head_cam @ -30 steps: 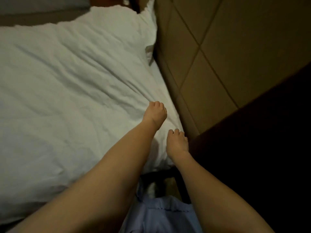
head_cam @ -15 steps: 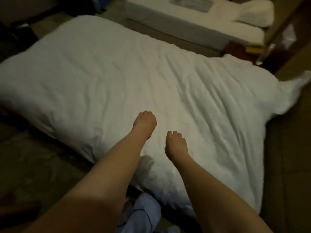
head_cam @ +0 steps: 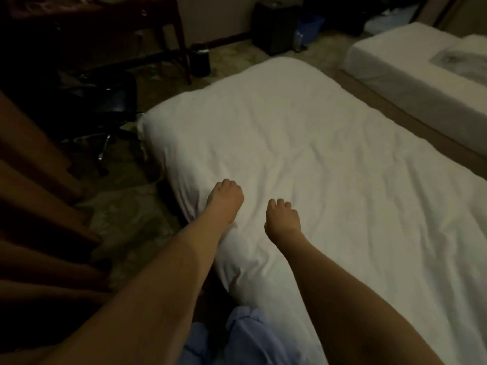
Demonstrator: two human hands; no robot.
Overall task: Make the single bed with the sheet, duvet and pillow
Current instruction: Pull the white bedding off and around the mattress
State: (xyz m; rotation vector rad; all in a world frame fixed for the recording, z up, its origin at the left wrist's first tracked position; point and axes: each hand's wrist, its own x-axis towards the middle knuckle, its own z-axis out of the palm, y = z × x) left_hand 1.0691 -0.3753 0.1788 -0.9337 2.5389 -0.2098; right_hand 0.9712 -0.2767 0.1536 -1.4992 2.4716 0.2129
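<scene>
A white duvet (head_cam: 329,164) lies spread and wrinkled over the single bed, reaching from the far left corner to the right edge of the view. My left hand (head_cam: 226,200) hovers over the duvet's near left edge with its fingers loosely curled down. Beside it, my right hand (head_cam: 282,219) hangs a little lower over the duvet, fingers curled the same way. I see no fabric in either hand; the fingertips are hidden behind the knuckles. No pillow or sheet is visible.
A second white bed (head_cam: 421,64) stands at the far right across a strip of floor. A black swivel chair (head_cam: 105,106) and a dark wooden desk (head_cam: 110,30) are at the far left. Brown curtains (head_cam: 39,206) hang at my left. A dark bin (head_cam: 274,25) stands by the far wall.
The view has swung left from the padded headboard wall along the bed toward its foot end. Both hands kept the same curled pose in front of me. The duvet has not moved.
</scene>
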